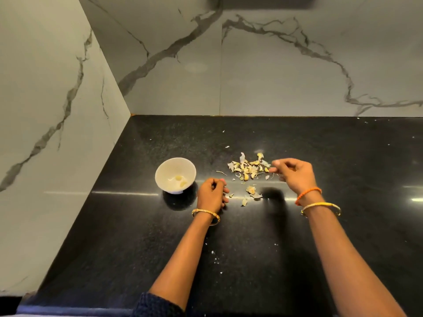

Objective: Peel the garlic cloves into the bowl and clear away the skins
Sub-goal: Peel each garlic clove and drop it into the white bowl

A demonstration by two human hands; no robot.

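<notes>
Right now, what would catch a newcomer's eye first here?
Probably the pale heap of garlic skins against the black counter, with the right hand at its edge. Left of it stands a small white bowl holding peeled cloves, the left hand beside it.

Bowl (175,175) and skins (248,169) stand well apart.
</notes>
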